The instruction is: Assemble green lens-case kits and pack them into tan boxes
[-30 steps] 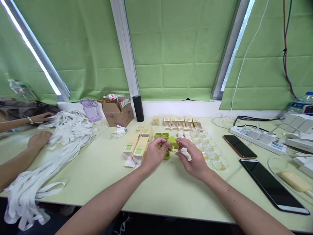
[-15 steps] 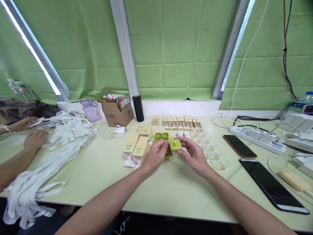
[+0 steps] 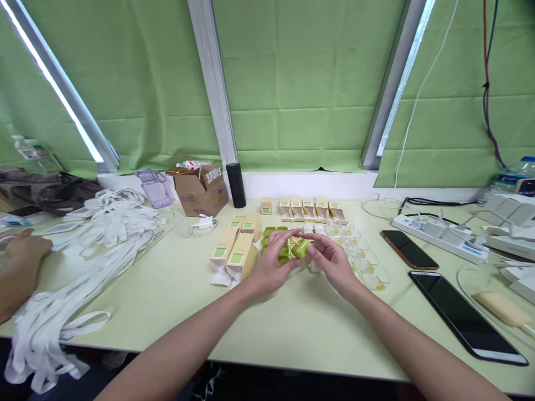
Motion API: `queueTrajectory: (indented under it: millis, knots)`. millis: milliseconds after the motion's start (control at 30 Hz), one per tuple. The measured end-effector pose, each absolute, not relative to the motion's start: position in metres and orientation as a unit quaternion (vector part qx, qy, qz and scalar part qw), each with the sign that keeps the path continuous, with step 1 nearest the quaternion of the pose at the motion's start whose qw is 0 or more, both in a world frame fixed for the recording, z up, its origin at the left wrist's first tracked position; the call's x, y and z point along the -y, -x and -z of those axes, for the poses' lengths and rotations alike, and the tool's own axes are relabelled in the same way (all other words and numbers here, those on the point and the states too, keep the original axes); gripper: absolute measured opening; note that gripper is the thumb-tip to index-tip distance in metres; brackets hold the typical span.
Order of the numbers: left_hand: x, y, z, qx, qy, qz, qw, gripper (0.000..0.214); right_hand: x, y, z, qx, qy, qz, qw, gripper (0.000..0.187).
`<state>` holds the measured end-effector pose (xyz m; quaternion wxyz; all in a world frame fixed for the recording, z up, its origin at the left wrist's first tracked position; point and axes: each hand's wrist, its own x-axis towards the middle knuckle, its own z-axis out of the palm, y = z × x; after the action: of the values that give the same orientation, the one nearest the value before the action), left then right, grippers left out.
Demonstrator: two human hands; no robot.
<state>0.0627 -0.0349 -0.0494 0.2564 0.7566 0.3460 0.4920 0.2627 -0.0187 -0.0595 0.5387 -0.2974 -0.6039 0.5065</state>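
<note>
A small glossy green case with rounded corners point(image 3: 301, 248) is held between my two hands. My left hand point(image 3: 270, 266) curls around its left side, thumb below and fingers above. My right hand point(image 3: 334, 260) pinches its right edge between thumb and fingers. Pale cream cord-like bits point(image 3: 293, 241) show between the left fingers and the case; what they are is unclear. Behind my left hand sit several more green cases point(image 3: 270, 230), partly covered by it. Several clear covers with yellow spots point(image 3: 376, 278) lie beside my right hand.
Cream cartons point(image 3: 242, 253) lie left of my hands, with smaller cartons point(image 3: 309, 209) in a row behind. Two phones point(image 3: 409, 249) and a power strip point(image 3: 438, 238) are at right. White straps point(image 3: 83, 267) and a co-worker's hand point(image 3: 27, 248) are at left.
The green case has been turned and tilted in my hands. My left fingers have spread farther over it. At left, the co-worker's hands have drawn back, with one now out of view.
</note>
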Motion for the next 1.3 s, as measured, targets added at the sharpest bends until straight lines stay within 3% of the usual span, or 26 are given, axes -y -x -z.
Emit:
queueTrajectory:
  millis: [233,400,500,667,867,1067,1200,1300]
  knots:
    - [0.038,-0.066,0.042,-0.365,-0.711,-0.487,0.352,0.051,0.021,-0.26,0.059,0.59,0.339,-0.502,0.534,0.058]
    - [0.027,-0.065,0.043,-0.287,-0.585,-0.511,0.56,0.063,0.021,-0.266,0.053,0.599,0.335,-0.473,0.552,0.05]
    - [0.023,-0.063,0.044,-0.252,-0.525,-0.526,0.62,0.056,0.016,-0.272,0.053,0.61,0.362,-0.429,0.559,0.043]
    - [0.02,-0.061,0.046,-0.239,-0.476,-0.553,0.64,0.046,0.008,-0.289,0.05,0.716,0.429,-0.207,0.51,0.016]
    - [0.015,-0.058,0.048,-0.253,-0.444,-0.585,0.63,0.044,0.01,-0.3,0.043,0.851,0.446,-0.003,0.277,0.018]
    - [0.015,-0.058,0.048,-0.268,-0.443,-0.6,0.61,0.045,0.014,-0.294,0.05,0.874,0.443,0.066,0.188,0.032]
    - [0.015,-0.058,0.048,-0.271,-0.444,-0.602,0.606,0.044,0.014,-0.294,0.051,0.876,0.441,0.067,0.183,0.026]
    - [0.014,-0.058,0.048,-0.276,-0.452,-0.601,0.598,0.044,0.012,-0.296,0.048,0.871,0.437,0.022,0.225,0.023]
